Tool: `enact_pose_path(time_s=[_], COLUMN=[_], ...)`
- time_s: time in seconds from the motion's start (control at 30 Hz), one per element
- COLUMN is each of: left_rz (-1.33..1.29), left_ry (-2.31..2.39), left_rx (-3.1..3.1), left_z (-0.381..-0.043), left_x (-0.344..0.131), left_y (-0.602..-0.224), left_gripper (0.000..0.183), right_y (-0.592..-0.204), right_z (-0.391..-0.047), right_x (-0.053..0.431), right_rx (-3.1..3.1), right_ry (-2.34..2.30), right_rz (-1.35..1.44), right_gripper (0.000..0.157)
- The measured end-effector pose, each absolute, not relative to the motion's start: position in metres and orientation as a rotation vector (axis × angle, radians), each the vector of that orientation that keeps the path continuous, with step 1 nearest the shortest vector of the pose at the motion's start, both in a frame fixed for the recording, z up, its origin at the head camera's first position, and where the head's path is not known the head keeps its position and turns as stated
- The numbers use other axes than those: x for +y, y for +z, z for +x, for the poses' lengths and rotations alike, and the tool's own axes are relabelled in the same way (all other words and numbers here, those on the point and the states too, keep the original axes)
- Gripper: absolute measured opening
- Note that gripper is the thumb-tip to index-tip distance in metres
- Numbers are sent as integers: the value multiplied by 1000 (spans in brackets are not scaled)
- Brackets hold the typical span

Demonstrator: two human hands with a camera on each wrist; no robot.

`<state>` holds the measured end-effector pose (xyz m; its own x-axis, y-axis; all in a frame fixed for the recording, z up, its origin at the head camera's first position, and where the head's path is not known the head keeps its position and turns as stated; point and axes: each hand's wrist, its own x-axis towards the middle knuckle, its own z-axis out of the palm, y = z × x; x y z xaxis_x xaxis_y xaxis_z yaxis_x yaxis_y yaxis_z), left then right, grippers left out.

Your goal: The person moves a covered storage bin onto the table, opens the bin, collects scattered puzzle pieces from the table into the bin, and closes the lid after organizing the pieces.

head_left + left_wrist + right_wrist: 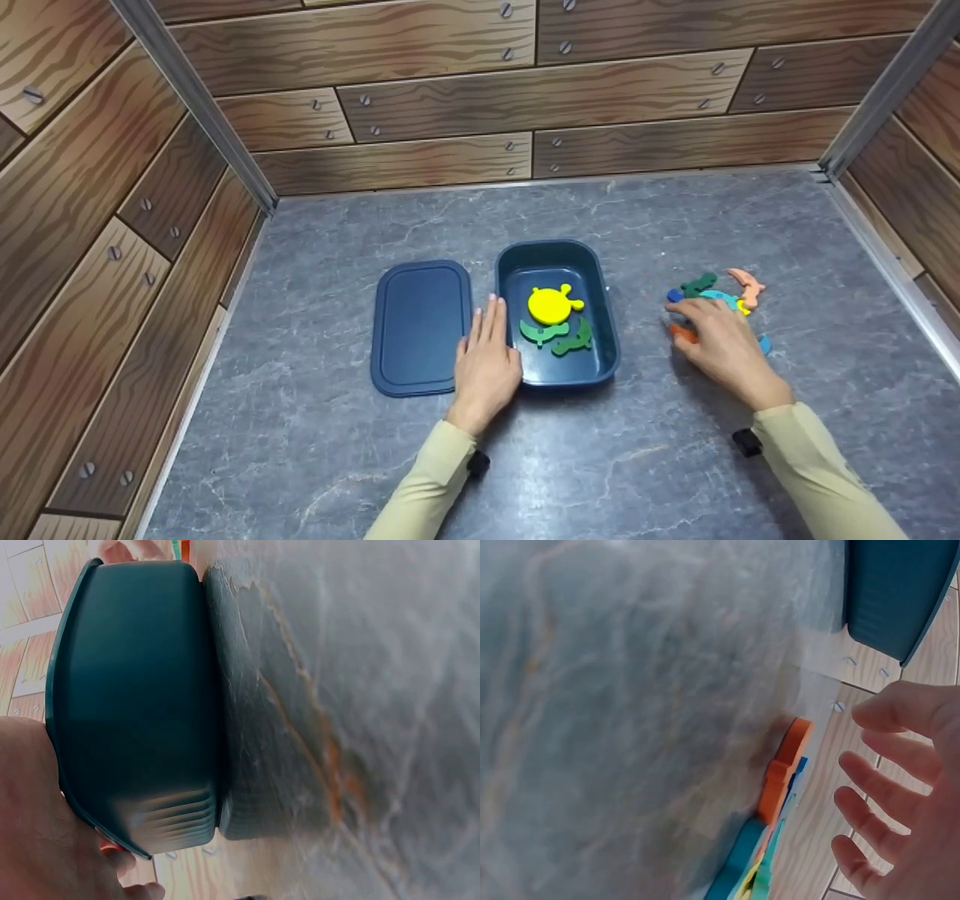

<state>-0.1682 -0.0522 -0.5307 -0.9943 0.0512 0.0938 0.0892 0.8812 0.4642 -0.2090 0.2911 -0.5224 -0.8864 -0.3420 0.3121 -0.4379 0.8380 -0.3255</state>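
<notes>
A dark blue plastic box (559,375) stands on the table with a yellow turtle-shaped piece (550,306) and two green animal-shaped pieces (574,341) inside. My left hand (487,367) rests along the box's left rim, fingers straight. To the right of the box, my right hand (724,345) hovers over a small pile of coloured pieces, fingers loosely bent and holding nothing. Around it lie a dark green piece (701,283), a peach curved piece (746,285) and a light blue piece (718,298). An orange piece (781,772) sits below the hand, which partly covers the pile in the head view.
A flat dark blue lid (420,330) lies on the table just left of the box, beside my left hand. Wood-patterned walls (435,97) with metal corner strips enclose the grey marbled table (315,450) at the back and both sides.
</notes>
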Motion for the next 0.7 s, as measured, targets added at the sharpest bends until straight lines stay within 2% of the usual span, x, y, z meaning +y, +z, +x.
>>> enact_pose_path(time_s=[0.13, 0.7], left_rz=[-119, -111], left_ry=[-736, -731], left_rx=[-2978, -2994], left_z=[-168, -169], left_x=[-52, -52], left_y=[-530, -530], left_gripper=[67, 67], right_y=[-523, -531], right_z=[-206, -204], right_x=[296, 303], right_rx=[-2852, -2966], right_ry=[592, 580], right_rz=[588, 555], right_gripper=[43, 38])
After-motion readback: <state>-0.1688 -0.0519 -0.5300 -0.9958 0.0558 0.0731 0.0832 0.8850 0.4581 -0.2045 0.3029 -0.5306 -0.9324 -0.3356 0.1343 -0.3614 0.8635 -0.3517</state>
